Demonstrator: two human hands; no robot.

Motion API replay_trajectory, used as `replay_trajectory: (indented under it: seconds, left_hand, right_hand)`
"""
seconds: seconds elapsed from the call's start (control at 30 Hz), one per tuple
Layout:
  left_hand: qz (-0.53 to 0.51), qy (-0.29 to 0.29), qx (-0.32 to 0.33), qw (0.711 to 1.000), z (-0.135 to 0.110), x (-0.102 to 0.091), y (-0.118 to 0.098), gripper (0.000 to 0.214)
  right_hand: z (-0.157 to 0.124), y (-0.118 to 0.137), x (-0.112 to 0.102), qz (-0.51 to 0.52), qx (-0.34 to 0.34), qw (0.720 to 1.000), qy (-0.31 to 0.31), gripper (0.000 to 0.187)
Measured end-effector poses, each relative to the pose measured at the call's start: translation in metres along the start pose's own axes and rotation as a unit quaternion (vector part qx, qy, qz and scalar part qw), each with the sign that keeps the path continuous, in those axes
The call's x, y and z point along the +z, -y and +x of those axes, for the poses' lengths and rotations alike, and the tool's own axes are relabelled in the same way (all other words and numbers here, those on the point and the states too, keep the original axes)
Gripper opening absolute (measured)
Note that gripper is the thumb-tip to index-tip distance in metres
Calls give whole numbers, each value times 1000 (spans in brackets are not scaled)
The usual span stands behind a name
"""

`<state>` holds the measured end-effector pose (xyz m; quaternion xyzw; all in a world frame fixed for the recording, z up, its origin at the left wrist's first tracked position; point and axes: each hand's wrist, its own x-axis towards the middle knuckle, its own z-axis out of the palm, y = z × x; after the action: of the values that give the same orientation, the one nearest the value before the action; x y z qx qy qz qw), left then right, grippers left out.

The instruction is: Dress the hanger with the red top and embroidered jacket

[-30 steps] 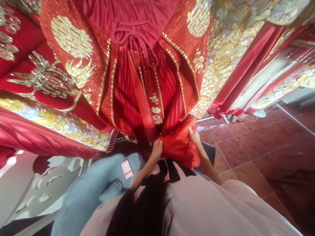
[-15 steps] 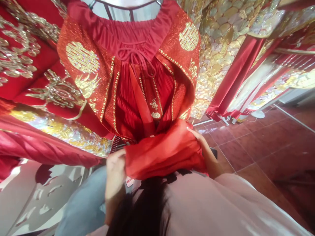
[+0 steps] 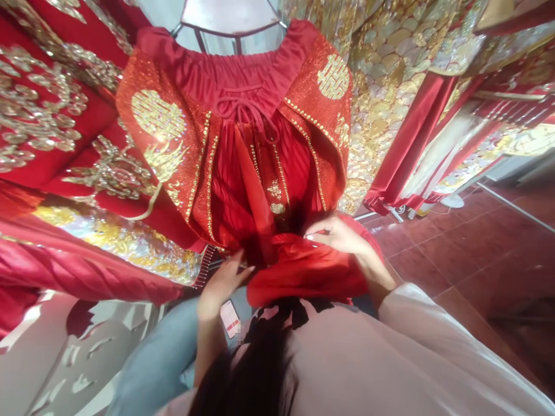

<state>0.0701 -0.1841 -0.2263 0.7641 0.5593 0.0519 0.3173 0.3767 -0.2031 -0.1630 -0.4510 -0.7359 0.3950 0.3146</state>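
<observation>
Bright red cloth (image 3: 303,271) lies bunched across my lap. My right hand (image 3: 338,236) is on top of it, thumb and fingers closed on a fold of the fabric. To the left of the cloth is my left hand (image 3: 225,282), fingers apart, holding nothing that I can see. In front of me hangs a red skirt (image 3: 162,138) on a hanger (image 3: 232,30), with gold round emblems, beaded edges and a tied drawstring (image 3: 247,107) at its gathered waist. A strip of red cloth runs from the skirt down to the lap.
A phone (image 3: 229,319) with a lit screen lies on my lap by my left wrist. Red garments with crystal beadwork (image 3: 117,167) hang at the left. Gold sequined fabric (image 3: 385,75) hangs at the right, above a reddish tiled floor (image 3: 433,248).
My left hand has let go of the red cloth's left edge and opened. My right hand has moved left onto the cloth's top and grips a fold. The phone has come into view.
</observation>
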Motion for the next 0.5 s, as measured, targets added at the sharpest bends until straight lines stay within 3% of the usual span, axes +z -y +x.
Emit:
replay_trajectory:
  seconds: [0.07, 0.13, 0.2, 0.27, 0.37, 0.43, 0.5]
  left_hand:
    - [-39, -8, 188, 981, 16, -9, -32, 70]
    - [-35, -10, 276, 960, 30, -21, -61, 75]
    - [-3, -2, 279, 960, 40, -34, -81, 54]
    - [9, -2, 235, 972, 44, -46, -90, 30]
    - [-77, -70, 192, 976, 36, -64, -89, 26]
    - [-181, -152, 182, 955, 20, -75, -84, 22]
    - [-285, -211, 166, 920, -4, -84, -82, 17]
  right_hand:
    - [13, 31, 1, 6, -76, 997, 14, 25]
    - [26, 55, -6, 10, -129, 992, -7, 25]
    - [37, 72, -20, 4, -153, 986, -70, 27]
    - [45, 82, -37, -26, -160, 977, -138, 29]
    - [48, 85, -54, -103, -158, 963, -192, 27]
    - [44, 76, -50, -143, -163, 954, -207, 26]
    - [40, 58, -30, -147, -181, 956, -177, 28]
